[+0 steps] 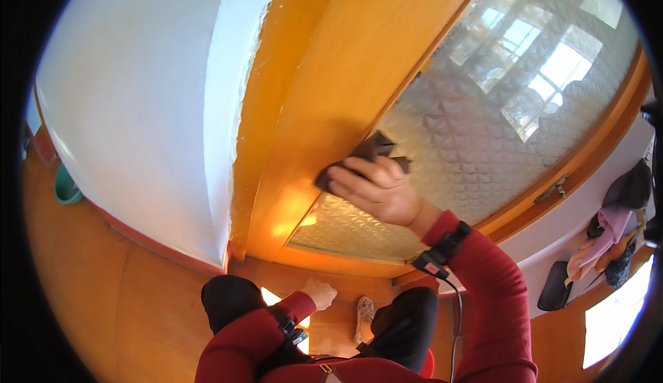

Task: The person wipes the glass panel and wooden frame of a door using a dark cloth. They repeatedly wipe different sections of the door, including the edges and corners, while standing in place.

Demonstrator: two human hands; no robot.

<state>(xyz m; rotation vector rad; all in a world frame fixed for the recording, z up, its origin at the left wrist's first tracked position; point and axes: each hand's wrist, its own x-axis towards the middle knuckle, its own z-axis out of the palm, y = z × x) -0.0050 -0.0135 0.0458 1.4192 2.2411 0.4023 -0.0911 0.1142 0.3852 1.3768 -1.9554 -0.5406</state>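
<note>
My right hand [380,188] grips a dark brown cloth [374,147] and presses it against the wooden frame [305,124] of a door, where the wood meets the patterned glass pane [456,124]. Parts of the cloth stick out past my fingers onto the glass. The fingers are slightly blurred. Low down, between my knees, my left hand [320,295] is curled closed above the floor. I see nothing in it, though its inner side is hidden. Both forearms wear black straps with small devices.
On the left, a white wall [134,98] borders the orange door jamb [267,108]. A green basin [67,183] sits on the floor [98,258]. A metal latch [552,188] is on the door's right edge. Bags and cloths [603,243] hang at the right. A cable [460,310] trails from my right wrist.
</note>
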